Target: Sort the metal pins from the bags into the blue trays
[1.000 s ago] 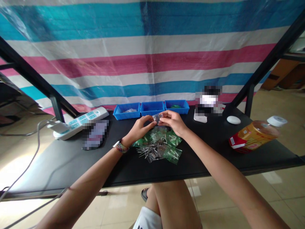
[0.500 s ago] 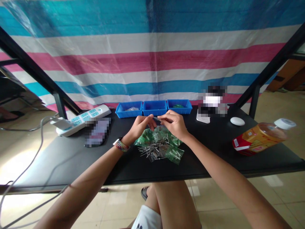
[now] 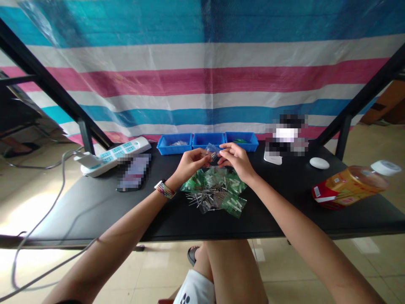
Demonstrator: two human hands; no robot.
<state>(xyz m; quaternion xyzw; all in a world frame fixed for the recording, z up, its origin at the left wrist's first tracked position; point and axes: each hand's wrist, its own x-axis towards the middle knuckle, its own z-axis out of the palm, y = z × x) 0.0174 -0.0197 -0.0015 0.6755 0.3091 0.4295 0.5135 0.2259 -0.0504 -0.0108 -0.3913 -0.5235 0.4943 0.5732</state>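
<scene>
My left hand [image 3: 191, 163] and my right hand [image 3: 236, 159] meet above the black table [image 3: 95, 202]. Both pinch a small clear plastic bag [image 3: 212, 149] held between their fingertips. Just below them lies a pile of small green and clear bags with metal pins [image 3: 215, 192]. Three blue bins stand in a row behind the hands: a left bin [image 3: 174, 144] with a clear bag in it, a middle bin [image 3: 205, 139], and a right bin [image 3: 245, 141] holding something green. A woven band circles my left wrist.
A white power strip [image 3: 110, 155] with a cable lies at the back left, a blurred dark object [image 3: 134, 172] next to it. A bottle of yellow drink [image 3: 351, 185] lies on its side at the right. A white oval object [image 3: 319, 163] and a blurred stand [image 3: 283, 139] sit behind. Striped tarp at the back.
Both hands stayed together over the pile and lifted slightly; the small clear bag now shows between the fingertips. The camera view shifted a little.
</scene>
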